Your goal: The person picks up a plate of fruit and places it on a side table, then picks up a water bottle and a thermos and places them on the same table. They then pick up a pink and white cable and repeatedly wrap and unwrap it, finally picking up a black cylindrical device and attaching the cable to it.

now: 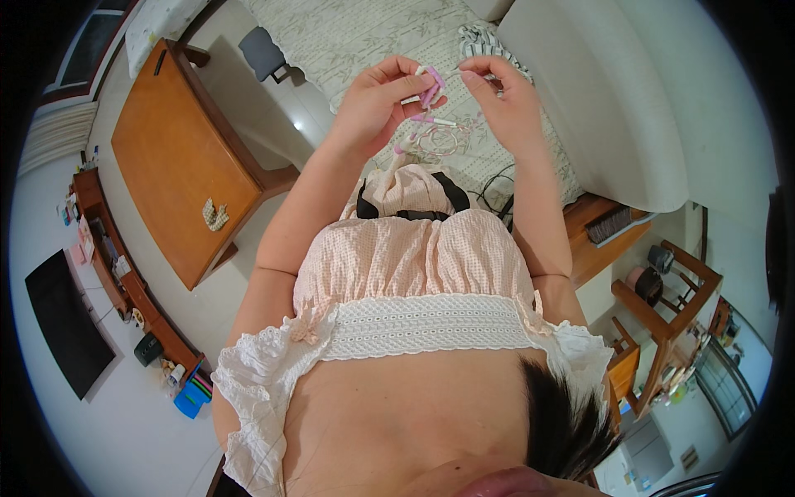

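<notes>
My left hand is raised in front of me, its thumb and fingers closed round a small purple-and-white plastic piece. I cannot make out its exact kind. To its right, my right hand is held up with thumb and forefinger brought together. Whatever is between those fingertips, if anything, is too small to tell. Below the hands a pale, thin cord lies in loose coils on the patterned seat cover. Next to the coils are purple-and-white ends.
A wooden table with a pale beaded item stands at the left. Beyond it is a grey stool. The sofa's pale backrest rises at the right. A striped cloth and black cables lie on the sofa.
</notes>
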`<state>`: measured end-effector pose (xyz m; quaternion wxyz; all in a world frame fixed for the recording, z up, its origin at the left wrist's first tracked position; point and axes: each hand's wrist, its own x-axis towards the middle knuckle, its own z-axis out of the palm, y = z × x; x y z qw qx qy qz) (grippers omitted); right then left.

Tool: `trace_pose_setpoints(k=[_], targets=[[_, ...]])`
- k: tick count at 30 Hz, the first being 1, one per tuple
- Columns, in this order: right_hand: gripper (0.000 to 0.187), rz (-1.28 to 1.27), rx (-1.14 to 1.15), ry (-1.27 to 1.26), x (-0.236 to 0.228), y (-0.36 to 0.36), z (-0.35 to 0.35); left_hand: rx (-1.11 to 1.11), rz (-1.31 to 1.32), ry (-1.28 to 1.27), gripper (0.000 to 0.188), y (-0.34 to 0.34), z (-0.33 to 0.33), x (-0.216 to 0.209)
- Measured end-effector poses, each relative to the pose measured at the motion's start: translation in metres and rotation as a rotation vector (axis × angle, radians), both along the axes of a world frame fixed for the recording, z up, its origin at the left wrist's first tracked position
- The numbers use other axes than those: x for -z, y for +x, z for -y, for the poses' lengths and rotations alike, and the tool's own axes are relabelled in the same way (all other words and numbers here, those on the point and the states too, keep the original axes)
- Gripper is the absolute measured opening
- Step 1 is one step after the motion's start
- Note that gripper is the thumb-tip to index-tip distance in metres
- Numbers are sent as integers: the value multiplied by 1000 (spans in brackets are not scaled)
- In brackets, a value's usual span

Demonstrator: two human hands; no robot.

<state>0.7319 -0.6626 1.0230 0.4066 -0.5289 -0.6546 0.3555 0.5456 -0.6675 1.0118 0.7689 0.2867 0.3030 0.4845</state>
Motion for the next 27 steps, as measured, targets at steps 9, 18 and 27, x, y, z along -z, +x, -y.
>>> trace_pose_setpoints(k=[9,18,27], targets=[[17,125,55,181,1,-38,30,-86,-124,-182,10,6,4,16],[14,305,129,133,23,-32,31,-192,-131,-192,12,19,10,30],[26,-873,-175,-323,12,-8,21,-24,-119,-410,15,20,9,60]])
